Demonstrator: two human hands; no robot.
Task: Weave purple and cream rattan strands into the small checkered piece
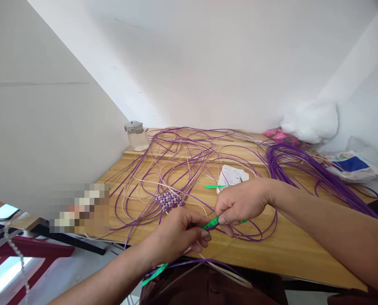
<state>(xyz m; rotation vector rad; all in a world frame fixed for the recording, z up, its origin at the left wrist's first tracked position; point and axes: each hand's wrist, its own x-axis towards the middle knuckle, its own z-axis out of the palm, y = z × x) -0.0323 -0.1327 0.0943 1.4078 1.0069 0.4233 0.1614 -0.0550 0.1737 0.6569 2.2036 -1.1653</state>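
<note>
Head view: left hand (179, 231) and right hand (240, 203), both pinched on a green strip (212, 223) lying left-to-right between them above the worktop's (290, 250) near edge, beside the woven purple patch (169, 200).

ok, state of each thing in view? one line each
left hand: closed on green strip
right hand: pinching green strip
green strip: held taut between both hands
woven patch: partly woven, flat on table
purple strands: loose, tangled across table
jar: upright, lid on
paper slip: flat on table
</note>
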